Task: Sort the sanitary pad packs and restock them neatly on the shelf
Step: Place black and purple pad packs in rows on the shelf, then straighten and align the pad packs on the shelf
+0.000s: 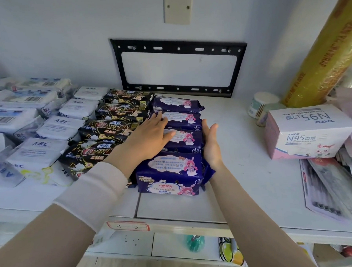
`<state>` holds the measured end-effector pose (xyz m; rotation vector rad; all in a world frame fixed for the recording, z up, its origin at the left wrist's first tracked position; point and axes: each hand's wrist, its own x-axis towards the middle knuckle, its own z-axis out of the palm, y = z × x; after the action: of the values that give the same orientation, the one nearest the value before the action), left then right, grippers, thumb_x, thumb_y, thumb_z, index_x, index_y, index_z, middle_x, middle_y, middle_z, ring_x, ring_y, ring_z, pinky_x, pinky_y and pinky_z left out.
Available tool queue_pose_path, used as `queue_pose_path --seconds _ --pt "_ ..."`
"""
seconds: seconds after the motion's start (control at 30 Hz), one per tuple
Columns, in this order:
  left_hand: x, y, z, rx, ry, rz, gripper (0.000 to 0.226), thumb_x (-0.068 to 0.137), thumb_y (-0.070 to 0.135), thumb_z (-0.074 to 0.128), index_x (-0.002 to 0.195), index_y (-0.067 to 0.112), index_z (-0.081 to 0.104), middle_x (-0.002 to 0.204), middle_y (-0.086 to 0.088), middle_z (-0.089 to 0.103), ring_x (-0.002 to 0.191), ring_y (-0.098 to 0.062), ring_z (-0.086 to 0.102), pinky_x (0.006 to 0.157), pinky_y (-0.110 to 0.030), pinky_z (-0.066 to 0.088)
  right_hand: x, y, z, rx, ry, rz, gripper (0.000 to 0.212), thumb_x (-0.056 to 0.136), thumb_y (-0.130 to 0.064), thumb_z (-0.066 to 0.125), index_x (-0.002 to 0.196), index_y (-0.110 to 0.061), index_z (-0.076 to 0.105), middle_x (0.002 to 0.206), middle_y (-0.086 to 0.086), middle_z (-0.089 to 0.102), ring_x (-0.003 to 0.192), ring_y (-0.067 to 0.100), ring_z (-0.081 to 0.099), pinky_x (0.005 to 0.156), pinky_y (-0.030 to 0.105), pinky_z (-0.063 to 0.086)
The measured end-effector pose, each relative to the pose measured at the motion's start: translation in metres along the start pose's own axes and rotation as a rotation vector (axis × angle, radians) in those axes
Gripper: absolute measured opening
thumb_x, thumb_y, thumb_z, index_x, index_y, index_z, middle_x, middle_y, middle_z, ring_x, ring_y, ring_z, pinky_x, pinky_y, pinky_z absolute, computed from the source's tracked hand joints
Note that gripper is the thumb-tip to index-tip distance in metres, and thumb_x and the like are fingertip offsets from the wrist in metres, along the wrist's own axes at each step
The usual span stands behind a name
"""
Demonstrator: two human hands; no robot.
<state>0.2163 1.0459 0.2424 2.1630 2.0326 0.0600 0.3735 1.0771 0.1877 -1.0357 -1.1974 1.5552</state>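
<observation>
On the white shelf (243,150), the left hand (152,132) lies flat, fingers straight, on top of the row of dark purple plastic pad packs (177,137). The right hand (211,143) stands on edge, fingers straight, pressing the row's right side. Black flowered packs (107,132) sit just left.

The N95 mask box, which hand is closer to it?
Right. The right hand stands flat against the right side of the purple packs, bare shelf between it and the N95 mask box. The left hand lies on top of the packs, farther left.
</observation>
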Motion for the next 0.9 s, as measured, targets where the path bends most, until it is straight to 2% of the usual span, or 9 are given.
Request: queue_pose_path --seconds 0.1,0.13,0.2,0.27,0.43,0.53,0.63,0.83,0.9 --pt "0.0 0.0 0.0 -0.008 0.003 -0.007 0.061 0.099 0.042 0.025 0.149 0.01 0.01 0.157 -0.008 -0.002 0.145 -0.02 -0.001 0.116 -0.032 0.006 -0.002 -0.005 0.0 -0.078 -0.002 0.019 0.044 0.096 -0.052 0.01 0.127 -0.041 0.039 0.11 -0.02 0.055 0.097 -0.002 0.056 0.076 0.01 0.047" --pt "-0.001 0.0 -0.001 -0.02 0.003 -0.011 0.06 0.099 0.042 0.025 0.149 0.01 0.01 0.157 -0.008 -0.001 0.145 -0.019 -0.001 0.116 -0.032 0.006 -0.002 -0.005 -0.004 -0.079 -0.005 0.024 0.041 0.097 -0.053 0.012 0.123 -0.041 0.041 0.11 -0.02 0.056 0.097 -0.002 0.057 0.077 0.01 0.047" --pt "-0.001 -0.001 -0.006 -0.04 0.021 -0.021 0.06 0.1 0.042 0.025 0.149 0.011 0.01 0.157 -0.008 0.001 0.145 -0.019 -0.001 0.116 -0.032 0.005 -0.002 -0.008 -0.011 -0.1 0.021 0.028 0.049 0.096 -0.054 0.018 0.136 -0.032 0.038 0.132 -0.015 0.049 0.119 0.007 0.05 0.092 0.014 0.039" --pt "0.004 -0.006 -0.012 -0.026 0.057 -0.034 0.061 0.099 0.043 0.025 0.149 0.012 0.011 0.157 -0.009 0.002 0.145 -0.02 -0.001 0.116 -0.033 0.004 0.005 -0.012 -0.022 -0.151 0.156 0.02 0.056 0.096 -0.055 0.023 0.143 -0.026 0.031 0.144 -0.011 0.036 0.134 0.009 0.034 0.096 0.012 0.026" --pt "0.034 -0.024 -0.025 -0.014 0.016 -0.083 0.063 0.099 0.045 0.025 0.149 0.01 0.012 0.157 -0.01 0.001 0.145 -0.022 -0.001 0.116 -0.037 0.006 0.039 -0.033 -0.024 -0.251 0.14 0.065 0.06 0.094 -0.059 0.022 0.145 -0.027 0.027 0.152 -0.005 0.027 0.14 0.014 0.025 0.111 0.031 0.017" --pt "0.047 -0.026 -0.03 -0.022 -0.009 -0.096 0.06 0.1 0.043 0.023 0.148 0.009 0.013 0.157 -0.01 0.002 0.145 -0.023 -0.001 0.116 -0.038 0.006 0.051 -0.043 -0.013 -0.347 0.066 0.067 0.056 0.097 -0.052 0.021 0.14 -0.021 0.038 0.133 -0.004 0.045 0.124 0.014 0.041 0.102 0.028 0.026" --pt "0.053 -0.026 -0.028 -0.008 -0.042 -0.079 0.059 0.1 0.043 0.022 0.147 0.007 0.02 0.157 -0.011 0.008 0.145 -0.024 0.002 0.116 -0.038 0.005 0.057 -0.047 -0.006 -0.347 0.05 0.066 0.052 0.099 -0.046 0.021 0.133 -0.015 0.046 0.107 -0.006 0.049 0.099 0.012 0.048 0.091 0.025 0.032" --pt "0.055 -0.031 -0.026 0.013 -0.032 -0.057 0.057 0.1 0.042 0.021 0.143 0.006 0.03 0.154 -0.012 0.02 0.144 -0.024 0.008 0.116 -0.038 0.008 0.068 -0.045 0.0 -0.372 0.075 0.071 0.047 0.099 -0.047 0.024 0.129 -0.02 0.048 0.099 -0.004 0.052 0.078 0.004 0.051 0.064 0.018 0.039" --pt "0.055 -0.032 -0.026 0.002 -0.035 -0.053 0.057 0.1 0.042 0.021 0.144 0.007 0.028 0.155 -0.011 0.017 0.144 -0.023 0.007 0.116 -0.038 0.007 0.07 -0.046 -0.001 -0.418 0.057 0.069 0.048 0.1 -0.046 0.023 0.131 -0.018 0.046 0.103 -0.003 0.053 0.086 0.009 0.052 0.072 0.021 0.038"
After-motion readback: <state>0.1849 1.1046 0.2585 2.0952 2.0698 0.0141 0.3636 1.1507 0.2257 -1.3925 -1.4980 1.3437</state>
